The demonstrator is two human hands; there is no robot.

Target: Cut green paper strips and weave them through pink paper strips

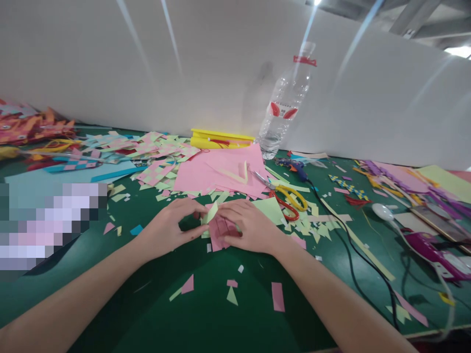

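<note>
Paper lies between my hands near the front of the green table (147, 318): a small pink piece (217, 242) cut with slits, and a pale green strip (212, 214) standing up at its far left edge. My left hand (172, 226) comes in with thumb and forefinger bowed, a gap between them further back, their tips narrowed on the green strip. My right hand (252, 226) curves over the pink piece, holding it with the fingers along its far side and the thumb at its near side; how firmly it grips, I cannot tell. Loose scraps lie all about my wrists. Just beyond my fingers is a large pink sheet (206, 169), and to its right the scissors (290, 196) with yellow and red handles, their blades lying over the sheet's edge. Near my right hand a light green sheet (270, 210) reaches partly under the handles. Further back stand a clear bottle (283, 110) and a yellow holder (200, 141) close to the pale wall (184, 63), with a blue glue gun (298, 169) to the right, its black cable running towards me. Woven strips (158, 147) are heaped behind my left hand, and a purple device (434, 250) sits far to my right.
</note>
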